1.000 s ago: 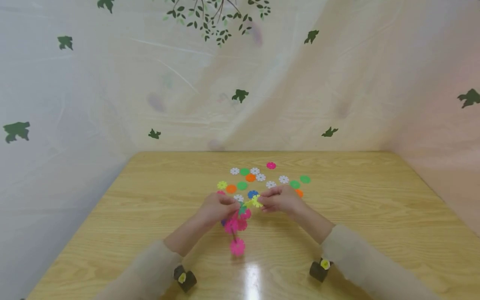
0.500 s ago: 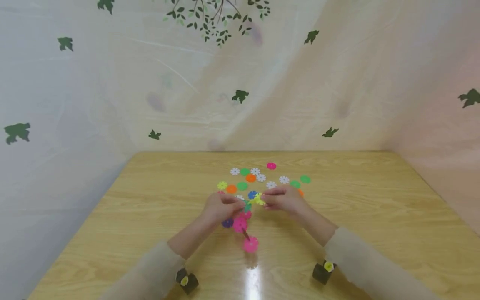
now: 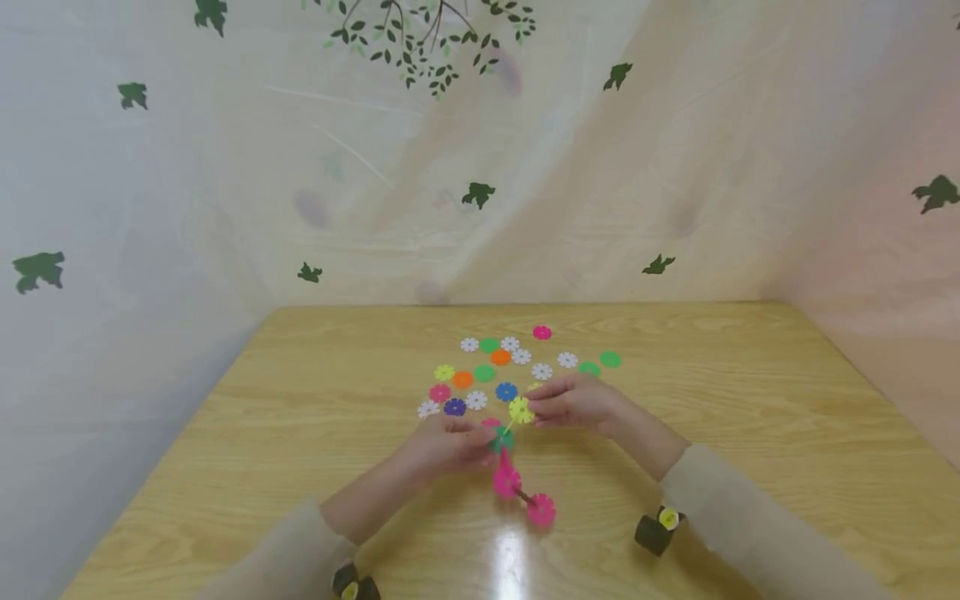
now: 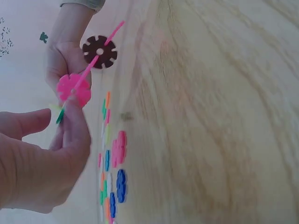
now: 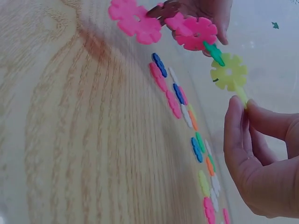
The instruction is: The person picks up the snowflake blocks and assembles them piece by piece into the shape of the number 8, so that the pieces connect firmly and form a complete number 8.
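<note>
A chain of slotted, flower-shaped plastic discs hangs between my two hands above the table. At its free lower end is a pink disc (image 3: 541, 510), joined through a brown disc (image 4: 99, 52) to more pink discs (image 5: 196, 33). A green disc (image 3: 504, 440) follows, pinched by my left hand (image 3: 450, 446) between thumb and fingers. From it run two linked yellow discs, one facing the right wrist camera (image 5: 229, 72). My right hand (image 3: 577, 402) pinches the end yellow disc (image 5: 241, 94) by its edge, seen edge-on in the right wrist view.
Several loose discs lie flat on the wooden table beyond the hands, among them a blue disc (image 3: 506, 392), a purple disc (image 3: 454, 407), an orange disc (image 3: 463, 379) and a pink disc (image 3: 542, 332). A patterned curtain (image 3: 375, 208) stands behind the table (image 3: 225, 467).
My left hand has come lower and nearer to me, and the chain's pink end has swung to the right. My right hand has shifted slightly, still pinching the yellow disc.
</note>
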{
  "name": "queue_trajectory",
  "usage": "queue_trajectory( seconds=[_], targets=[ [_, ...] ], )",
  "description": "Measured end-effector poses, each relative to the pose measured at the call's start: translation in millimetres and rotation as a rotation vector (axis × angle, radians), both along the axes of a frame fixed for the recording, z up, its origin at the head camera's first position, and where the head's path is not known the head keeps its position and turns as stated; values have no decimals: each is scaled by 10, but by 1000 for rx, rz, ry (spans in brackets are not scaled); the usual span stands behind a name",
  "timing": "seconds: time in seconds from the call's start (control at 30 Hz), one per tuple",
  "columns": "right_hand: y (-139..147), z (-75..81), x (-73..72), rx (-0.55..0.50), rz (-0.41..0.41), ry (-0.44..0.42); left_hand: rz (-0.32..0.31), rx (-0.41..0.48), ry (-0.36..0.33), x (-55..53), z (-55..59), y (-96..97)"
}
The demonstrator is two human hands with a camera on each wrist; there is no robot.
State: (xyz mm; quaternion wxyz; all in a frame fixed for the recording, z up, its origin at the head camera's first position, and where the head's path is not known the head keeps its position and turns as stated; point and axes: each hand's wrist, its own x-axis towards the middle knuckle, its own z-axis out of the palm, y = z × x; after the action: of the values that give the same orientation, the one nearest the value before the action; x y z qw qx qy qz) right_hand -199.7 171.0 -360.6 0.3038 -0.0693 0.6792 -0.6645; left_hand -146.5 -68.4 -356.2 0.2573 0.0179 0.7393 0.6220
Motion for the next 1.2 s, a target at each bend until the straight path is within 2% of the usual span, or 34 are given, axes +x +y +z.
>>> queue_trajectory(
  seconds=[0.2, 0.43, 0.67, 0.93, 1.07, 1.2],
  targets=[
    [-46, -24, 14, -32, 58, -9, 42, -78, 42, -31, 22, -41],
    [-135, -49, 26, -5, 89, -6, 51, -166, 90, -156, 10, 21],
    [-216, -39, 35, 28, 90, -14, 49, -167, 113, -204, -19, 89],
    [-271, -70, 15, -1, 78, -41, 61, -133, 90, -215, -7, 70],
    [-275, -86, 1, 16, 65, -5, 75, -135, 85, -234, -14, -19],
    [-271, -99, -2, 81, 48, 55, 99, -144, 69, -239, 3, -118]
  ],
)
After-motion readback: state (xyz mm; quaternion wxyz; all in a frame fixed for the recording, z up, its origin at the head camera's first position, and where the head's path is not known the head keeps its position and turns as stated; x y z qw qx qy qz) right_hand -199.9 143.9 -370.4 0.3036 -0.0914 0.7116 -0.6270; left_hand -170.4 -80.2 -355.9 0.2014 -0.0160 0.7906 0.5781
